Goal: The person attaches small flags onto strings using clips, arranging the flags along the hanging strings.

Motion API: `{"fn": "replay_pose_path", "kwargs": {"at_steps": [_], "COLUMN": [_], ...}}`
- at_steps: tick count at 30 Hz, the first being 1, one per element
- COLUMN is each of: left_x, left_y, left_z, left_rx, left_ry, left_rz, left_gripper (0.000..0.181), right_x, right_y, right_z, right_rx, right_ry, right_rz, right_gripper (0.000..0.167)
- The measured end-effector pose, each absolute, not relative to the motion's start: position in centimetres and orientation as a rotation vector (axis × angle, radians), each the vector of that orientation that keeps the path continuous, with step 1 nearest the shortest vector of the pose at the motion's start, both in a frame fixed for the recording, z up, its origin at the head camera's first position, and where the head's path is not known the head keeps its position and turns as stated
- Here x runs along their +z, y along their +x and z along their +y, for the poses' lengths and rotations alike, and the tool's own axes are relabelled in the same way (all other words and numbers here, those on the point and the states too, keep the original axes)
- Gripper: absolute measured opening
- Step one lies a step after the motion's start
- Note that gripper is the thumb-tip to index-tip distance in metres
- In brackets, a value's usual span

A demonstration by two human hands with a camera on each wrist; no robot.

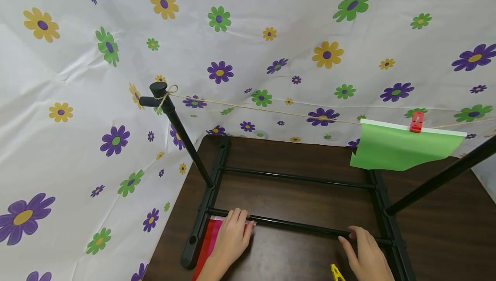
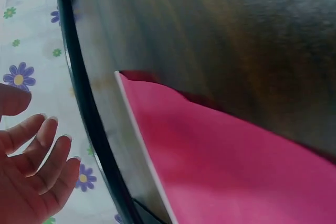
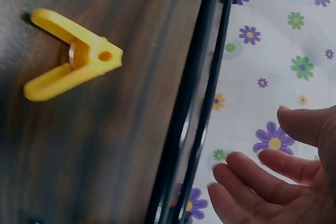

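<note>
My left hand [image 1: 231, 235] is at the front rail [image 1: 294, 225] of a black stand, above pink and red sheets [image 1: 207, 246]. Its fingers are loosely bent with nothing in them in the left wrist view, where a pink sheet [image 2: 236, 161] with a white edge lies on the table. Near the rail's right end is my right hand [image 1: 366, 253], thumb and fingers apart and holding nothing. A yellow clip [image 3: 79, 59] lies beside it. Up on the string [image 1: 248, 107], a red clip [image 1: 416, 123] holds a green sheet [image 1: 407, 149] with a white top edge.
Two black posts, left [image 1: 190, 143] and right [image 1: 441, 177], rise from the stand's base with the string between them. Below is a dark wooden table [image 1: 294, 201]. A white cloth [image 1: 128, 14] with printed flowers covers the back and left side.
</note>
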State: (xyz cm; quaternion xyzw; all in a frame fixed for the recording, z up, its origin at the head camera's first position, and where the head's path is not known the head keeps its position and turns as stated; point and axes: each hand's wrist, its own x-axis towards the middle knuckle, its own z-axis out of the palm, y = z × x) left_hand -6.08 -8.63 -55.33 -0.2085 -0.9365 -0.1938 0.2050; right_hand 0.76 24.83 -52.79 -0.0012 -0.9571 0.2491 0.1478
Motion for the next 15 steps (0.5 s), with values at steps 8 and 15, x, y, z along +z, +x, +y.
{"fn": "replay_pose_path", "kwargs": {"at_steps": [8, 15], "left_x": [-56.3, -56.9], "left_y": [-5.5, -5.3], "left_z": [-9.3, -9.9], "left_rx": [-0.491, -0.451], "left_ry": [-0.511, -0.465], "left_rz": [-2.734, -2.838], "left_gripper": [0.017, 0.017], "right_x": [-54.2, -54.4], "right_y": [1.3, 1.2], "right_z": [24.9, 25.0], "right_rx": [0.732, 0.815], "right_ry": [-0.009, -0.057], "right_rz": [-2.826, -3.022], "right_gripper": [0.022, 0.020]}}
